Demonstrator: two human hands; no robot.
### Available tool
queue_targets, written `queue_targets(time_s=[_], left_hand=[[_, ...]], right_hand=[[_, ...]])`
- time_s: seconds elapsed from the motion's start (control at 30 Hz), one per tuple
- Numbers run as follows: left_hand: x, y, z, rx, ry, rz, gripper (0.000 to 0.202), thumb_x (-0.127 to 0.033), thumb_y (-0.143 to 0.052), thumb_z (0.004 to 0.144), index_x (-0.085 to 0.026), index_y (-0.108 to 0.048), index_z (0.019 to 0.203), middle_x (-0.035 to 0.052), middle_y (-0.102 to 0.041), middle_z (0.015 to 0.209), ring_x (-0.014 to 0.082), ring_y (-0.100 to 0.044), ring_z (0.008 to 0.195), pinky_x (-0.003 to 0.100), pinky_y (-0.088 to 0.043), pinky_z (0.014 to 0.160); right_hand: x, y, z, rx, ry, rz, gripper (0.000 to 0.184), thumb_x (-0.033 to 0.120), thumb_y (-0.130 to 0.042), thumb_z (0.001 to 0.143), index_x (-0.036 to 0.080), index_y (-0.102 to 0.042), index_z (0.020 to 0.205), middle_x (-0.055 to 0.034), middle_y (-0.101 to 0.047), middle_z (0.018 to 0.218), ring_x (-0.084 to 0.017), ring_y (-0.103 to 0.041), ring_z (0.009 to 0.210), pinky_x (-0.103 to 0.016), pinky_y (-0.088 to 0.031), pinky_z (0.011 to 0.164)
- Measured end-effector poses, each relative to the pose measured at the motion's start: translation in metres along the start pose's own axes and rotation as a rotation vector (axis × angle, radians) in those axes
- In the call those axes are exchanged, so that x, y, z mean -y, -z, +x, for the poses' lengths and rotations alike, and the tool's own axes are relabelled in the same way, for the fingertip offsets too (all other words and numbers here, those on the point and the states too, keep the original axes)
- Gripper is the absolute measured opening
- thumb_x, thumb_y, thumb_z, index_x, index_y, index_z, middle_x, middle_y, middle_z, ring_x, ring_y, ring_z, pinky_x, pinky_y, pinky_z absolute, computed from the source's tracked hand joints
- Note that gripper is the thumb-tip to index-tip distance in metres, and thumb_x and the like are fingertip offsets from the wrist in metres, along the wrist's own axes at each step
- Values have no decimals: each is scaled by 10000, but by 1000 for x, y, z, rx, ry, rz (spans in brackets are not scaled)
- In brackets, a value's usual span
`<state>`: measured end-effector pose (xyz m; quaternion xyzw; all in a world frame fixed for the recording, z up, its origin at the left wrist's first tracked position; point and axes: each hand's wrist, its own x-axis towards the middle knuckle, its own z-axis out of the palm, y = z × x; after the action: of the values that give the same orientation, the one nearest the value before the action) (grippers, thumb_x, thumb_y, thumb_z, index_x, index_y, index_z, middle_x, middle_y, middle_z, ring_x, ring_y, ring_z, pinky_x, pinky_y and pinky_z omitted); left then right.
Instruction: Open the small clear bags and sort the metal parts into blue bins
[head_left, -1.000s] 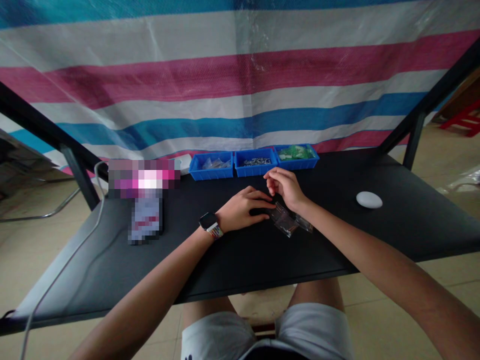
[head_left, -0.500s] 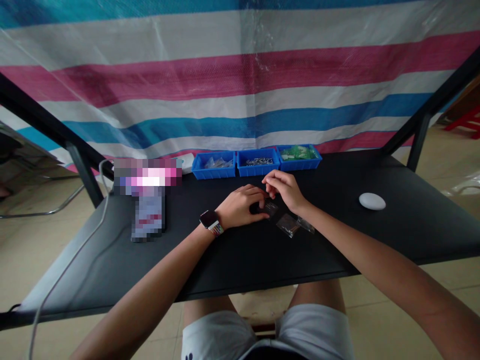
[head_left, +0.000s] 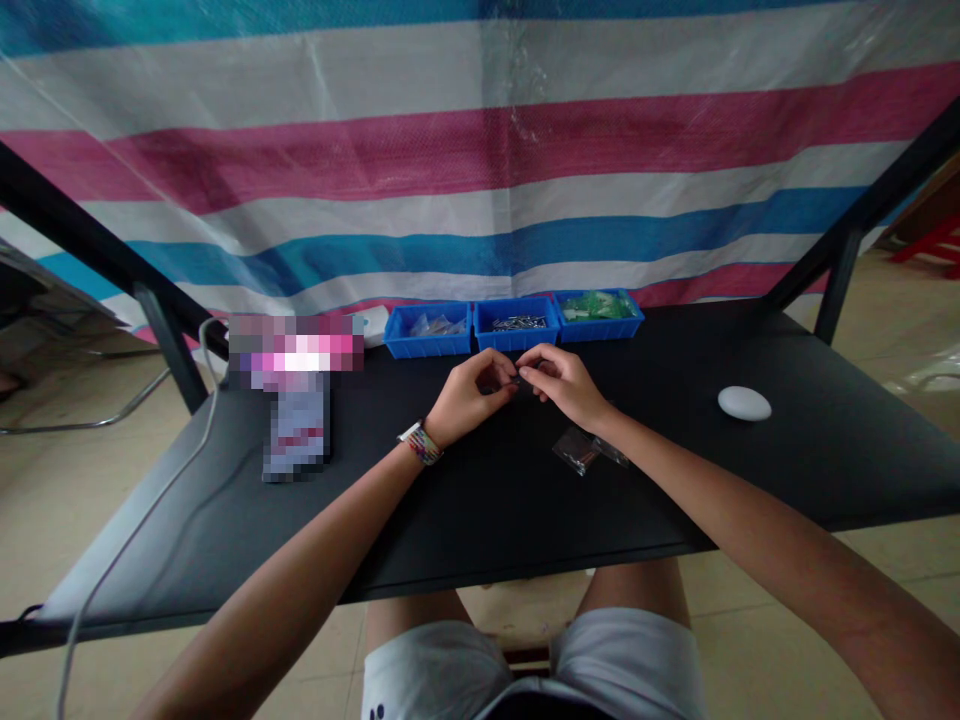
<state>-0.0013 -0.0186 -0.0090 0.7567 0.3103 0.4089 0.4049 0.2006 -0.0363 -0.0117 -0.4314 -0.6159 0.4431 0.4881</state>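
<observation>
My left hand [head_left: 472, 400] and my right hand [head_left: 564, 385] meet above the black table, just in front of the blue bins. Thumb and fingers of each are pinched together, their tips almost touching. Between them is a small clear plastic bag [head_left: 517, 380], mostly hidden by the fingers; its contents are too small to make out. Below my right wrist lies another small clear bag [head_left: 575, 450] with thin pieces inside. A further clear bag [head_left: 611, 452] beside it is partly covered by my right forearm.
Three blue bins stand along the back edge: one with clear bags [head_left: 397, 344], one with metal screws or pins [head_left: 517, 340], one with green packets [head_left: 600, 329]. A white oval object [head_left: 744, 403] lies right. Blurred-out items [head_left: 300, 420] and a white cable [head_left: 180, 470] are left.
The small bag under my left hand has come up off the table. My left hand has turned and risen to meet my right, which has lowered slightly; both now pinch at the bag.
</observation>
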Motion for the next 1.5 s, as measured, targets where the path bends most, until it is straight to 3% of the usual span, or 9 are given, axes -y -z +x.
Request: queue_targets(time_s=[0.17, 0.5, 0.63, 0.77, 0.93, 1.07, 1.33, 1.5], left_hand=[[-5, 4, 3, -79, 59, -192, 229, -285, -801, 862, -164, -646, 979, 8, -636, 852, 125, -627, 778, 248, -517, 740], [-5, 4, 3, 33, 184, -269, 277, -350, -804, 870, -160, -636, 980, -16, -625, 777, 97, -615, 640, 217, -527, 610], [-5, 5, 4, 23, 192, -240, 281, -396, -776, 892, -161, -640, 963, -9, -645, 752, 92, -605, 577, 204, -491, 542], [-3, 9, 6, -106, 193, -260, 302, -421, -780, 881, -167, -627, 936, -13, -640, 733, 97, -616, 563, 207, -507, 532], [12, 23, 13, -455, 218, -213, 282, -383, -794, 850, -173, -615, 910, -20, -641, 721, 92, -619, 535, 200, -507, 508], [21, 38, 17, -648, 314, -281, 241, -322, -786, 850, -165, -622, 930, -15, -668, 742, 84, -633, 545, 190, -515, 522], [14, 47, 17, -713, 334, -447, 292, -241, -714, 847, -139, -698, 1120, 118, -785, 1085, 149, -760, 788, 253, -583, 666], [15, 46, 15, -704, 274, -325, 150, -237, -667, 799, -153, -712, 915, 41, -738, 890, 107, -692, 652, 205, -522, 565]], right_hand=[[0, -3, 0, 77, -24, 47, 229, 392, -764, 824, 186, -698, 896, 8, -640, 736, -111, -547, 551, -239, -424, 481], [-4, 2, 4, -34, -4, 141, 251, 421, -783, 829, 188, -708, 885, 17, -657, 733, -101, -556, 516, -246, -472, 493], [-3, 1, 4, -31, -5, 161, 238, 409, -778, 832, 192, -714, 908, 24, -644, 720, -103, -565, 516, -245, -473, 493], [-2, 1, 3, -27, -14, 180, 242, 391, -741, 842, 199, -716, 987, 12, -680, 765, -105, -574, 519, -248, -475, 496], [-4, 2, 4, -19, -27, 173, 215, 334, -706, 829, 194, -707, 992, 9, -686, 769, -105, -585, 519, -242, -469, 497], [-3, 1, 2, -7, -21, 149, 187, 312, -691, 825, 191, -700, 968, 8, -682, 772, -101, -582, 518, -238, -466, 497], [-2, -2, -3, 27, 19, 62, 154, 288, -679, 857, 198, -697, 981, -10, -677, 833, -110, -597, 581, -244, -492, 525], [-1, 2, -2, 29, 17, 50, 121, 274, -664, 863, 197, -707, 944, -4, -677, 800, -111, -600, 568, -248, -490, 529]])
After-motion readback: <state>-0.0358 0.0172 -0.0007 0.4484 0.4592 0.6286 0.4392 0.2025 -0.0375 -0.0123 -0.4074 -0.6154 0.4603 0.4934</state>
